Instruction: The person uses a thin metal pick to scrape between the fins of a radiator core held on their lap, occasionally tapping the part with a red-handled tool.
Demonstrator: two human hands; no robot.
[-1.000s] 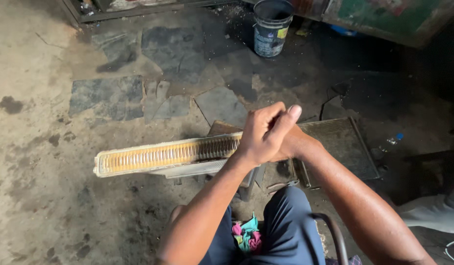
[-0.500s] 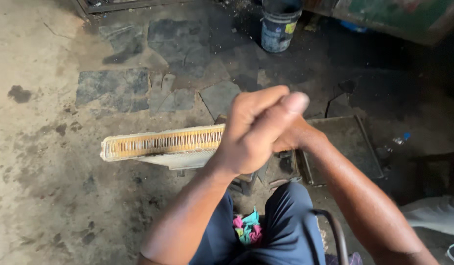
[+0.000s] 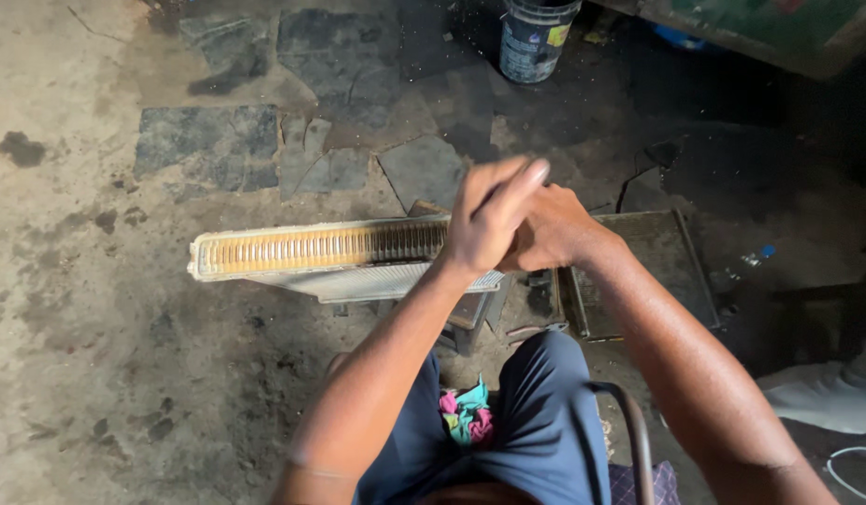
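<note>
A long radiator core (image 3: 311, 251) with a yellowish finned top edge stands on edge across the dirty floor in front of me. My left hand (image 3: 484, 220) and my right hand (image 3: 555, 232) are pressed together just above its right end, fingers closed, the left wrapped over the right. Whether something small sits between them is hidden. A flat dark metal panel (image 3: 657, 271) lies on the floor behind and right of my hands.
A dark bucket (image 3: 534, 39) stands at the top of the view. Cracked stone slabs (image 3: 209, 140) cover the stained floor. A coloured rag (image 3: 466, 416) lies on my lap, a curved metal chair frame (image 3: 629, 421) at my right leg, and pale cloth (image 3: 816, 397) at the right.
My clasped hands stayed over the radiator's right end and turned slightly. The view drifted, so the radiator and bucket sit a little higher and further right than a second ago.
</note>
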